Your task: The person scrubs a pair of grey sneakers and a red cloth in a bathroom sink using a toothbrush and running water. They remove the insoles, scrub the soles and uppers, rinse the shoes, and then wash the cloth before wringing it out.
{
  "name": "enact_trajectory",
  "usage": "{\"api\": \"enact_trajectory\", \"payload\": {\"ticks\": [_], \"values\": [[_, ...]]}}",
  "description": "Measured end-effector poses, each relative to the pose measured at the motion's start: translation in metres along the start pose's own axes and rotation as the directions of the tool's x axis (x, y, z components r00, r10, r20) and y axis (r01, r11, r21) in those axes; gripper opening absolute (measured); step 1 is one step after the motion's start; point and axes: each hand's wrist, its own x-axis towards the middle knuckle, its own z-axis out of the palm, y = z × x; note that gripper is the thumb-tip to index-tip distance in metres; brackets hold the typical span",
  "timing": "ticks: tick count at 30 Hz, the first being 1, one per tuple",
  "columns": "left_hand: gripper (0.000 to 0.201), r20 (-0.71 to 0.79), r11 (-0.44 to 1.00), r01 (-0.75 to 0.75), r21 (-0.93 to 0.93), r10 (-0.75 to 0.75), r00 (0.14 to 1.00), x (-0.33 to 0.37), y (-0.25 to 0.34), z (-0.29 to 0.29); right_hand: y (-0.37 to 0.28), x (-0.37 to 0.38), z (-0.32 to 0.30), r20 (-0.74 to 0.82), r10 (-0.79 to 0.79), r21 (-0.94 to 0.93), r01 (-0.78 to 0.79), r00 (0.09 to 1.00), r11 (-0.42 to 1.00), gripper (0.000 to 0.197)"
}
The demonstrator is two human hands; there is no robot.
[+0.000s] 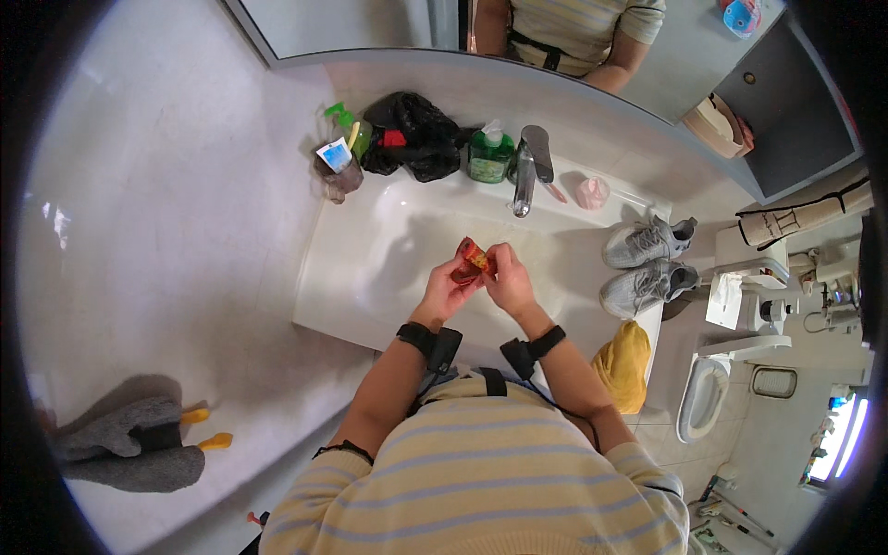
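Both hands are above the white sink basin (pixel 379 268), holding a small red packet or box with yellow patches (pixel 475 254); its exact kind I cannot make out. My left hand (pixel 448 293) grips its left side, fingers curled around it. At its right end, the fingers of my right hand (pixel 510 280) are pinched together on it. Part of the red thing is hidden behind my fingers. Beyond them the chrome faucet (pixel 527 176) rises from the sink's back edge. Each wrist wears a black strap with a small box.
Along the back edge stand a green soap bottle (pixel 490 155), a black plastic bag (pixel 416 129) and a cup with a tube (pixel 335 157). Grey sneakers (pixel 640 287) and a yellow cloth (pixel 622 368) lie at the right. A grey plush thing (pixel 157 444) rests at the far left.
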Motion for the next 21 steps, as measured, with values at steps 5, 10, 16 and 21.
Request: {"api": "enact_trajectory", "payload": {"ticks": [5, 10, 16, 21], "values": [[0.038, 0.122, 0.977, 0.043, -0.211, -0.017, 0.992, -0.010, -0.016, 0.035, 0.010, -0.009, 0.011, 0.079, -0.003, -0.356, 0.031, 0.997, 0.934, 0.028], [0.028, -0.017, 0.982, -0.146, 0.124, 0.149, 0.989, 0.010, -0.020, 0.002, 0.008, -0.016, -0.002, 0.272, -0.329, -0.120, 0.371, 0.904, 0.921, 0.039], [0.024, 0.021, 0.806, -0.073, 0.588, 0.075, 0.997, 0.004, 0.015, 0.003, 0.012, -0.020, -0.020, 0.144, -0.471, -0.150, 0.490, 0.870, 0.859, 0.054], [0.030, 0.023, 0.563, 0.110, 0.819, -0.224, 0.974, -0.005, 0.033, 0.014, 0.008, 0.009, -0.045, 0.491, -0.617, -0.409, 0.788, 0.615, 0.460, 0.062]]}}
